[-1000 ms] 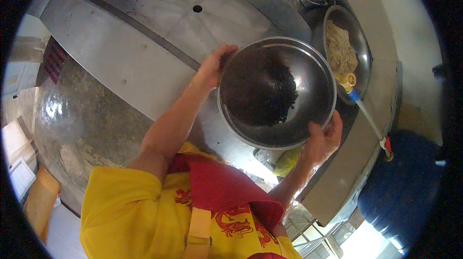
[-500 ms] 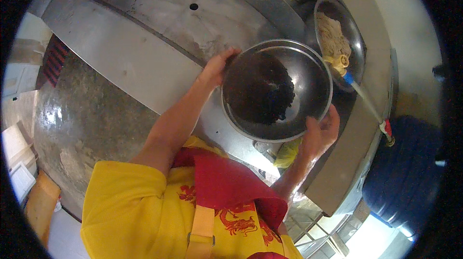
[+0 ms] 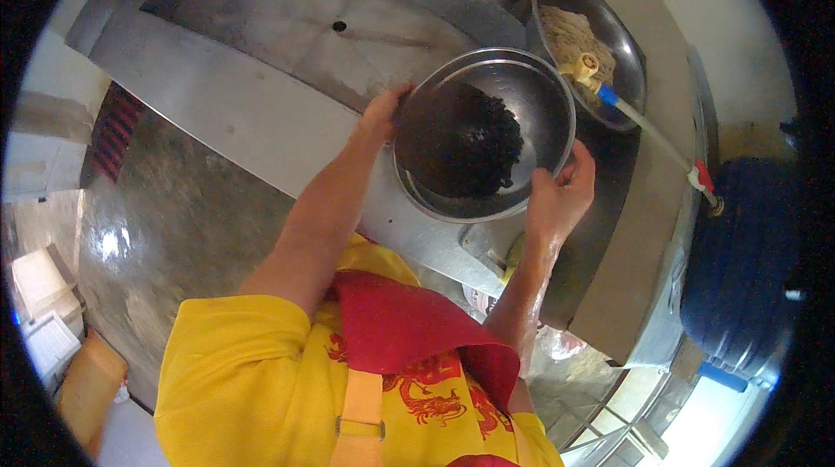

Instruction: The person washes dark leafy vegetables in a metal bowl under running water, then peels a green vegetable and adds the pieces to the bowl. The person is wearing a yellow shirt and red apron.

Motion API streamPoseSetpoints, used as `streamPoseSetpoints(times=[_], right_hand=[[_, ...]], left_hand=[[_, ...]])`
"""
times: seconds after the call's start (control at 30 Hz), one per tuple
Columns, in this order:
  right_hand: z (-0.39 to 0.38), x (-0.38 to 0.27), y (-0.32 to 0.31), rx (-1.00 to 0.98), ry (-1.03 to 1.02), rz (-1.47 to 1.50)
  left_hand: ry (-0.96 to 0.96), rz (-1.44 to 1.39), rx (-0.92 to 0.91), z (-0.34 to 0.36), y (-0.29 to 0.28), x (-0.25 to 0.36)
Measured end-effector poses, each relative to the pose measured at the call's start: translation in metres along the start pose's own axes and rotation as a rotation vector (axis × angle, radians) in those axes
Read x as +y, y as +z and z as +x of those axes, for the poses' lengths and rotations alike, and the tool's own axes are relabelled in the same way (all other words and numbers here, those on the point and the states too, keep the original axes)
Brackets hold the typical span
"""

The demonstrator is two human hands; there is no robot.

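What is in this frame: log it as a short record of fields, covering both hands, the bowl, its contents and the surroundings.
left hand: grips the left rim of the steel bowl
right hand: grips the bowl's lower right rim
contents: dark clumped mass inside the bowl
below: steel sink with a drain hole
beside: second bowl holding a pale mass
hose: white, ends over the second bowl

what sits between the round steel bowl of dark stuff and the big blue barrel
In the head view, a white-handled mop crosses between the steel bowl and blue barrel.
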State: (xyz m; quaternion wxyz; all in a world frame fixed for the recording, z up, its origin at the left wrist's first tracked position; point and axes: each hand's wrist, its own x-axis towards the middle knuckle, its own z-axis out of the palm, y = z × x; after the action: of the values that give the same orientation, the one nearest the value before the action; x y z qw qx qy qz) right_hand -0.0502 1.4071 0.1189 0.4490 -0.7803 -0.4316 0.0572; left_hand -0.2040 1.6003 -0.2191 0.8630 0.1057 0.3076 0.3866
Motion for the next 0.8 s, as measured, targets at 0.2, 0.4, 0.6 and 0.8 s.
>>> streamPoseSetpoints(times=[0.2,0.4,0.6,0.8], right_hand=[[-0.011,-0.007,0.001,0.054,0.051,-0.094],[-0.016,-0.037,0.018,0.117,0.156,-0.154],[-0.020,-0.055,0.032,0.161,0.214,-0.228],[-0.029,-0.060,0.044,0.210,0.229,-0.281]], left_hand=[[-0.092,-0.076,-0.072,-0.021,0.032,0.006],[-0.146,-0.107,-0.153,-0.037,0.050,0.017],[-0.258,-0.158,-0.129,-0.023,0.050,0.014],[-0.372,-0.194,-0.210,-0.019,0.052,0.018]])
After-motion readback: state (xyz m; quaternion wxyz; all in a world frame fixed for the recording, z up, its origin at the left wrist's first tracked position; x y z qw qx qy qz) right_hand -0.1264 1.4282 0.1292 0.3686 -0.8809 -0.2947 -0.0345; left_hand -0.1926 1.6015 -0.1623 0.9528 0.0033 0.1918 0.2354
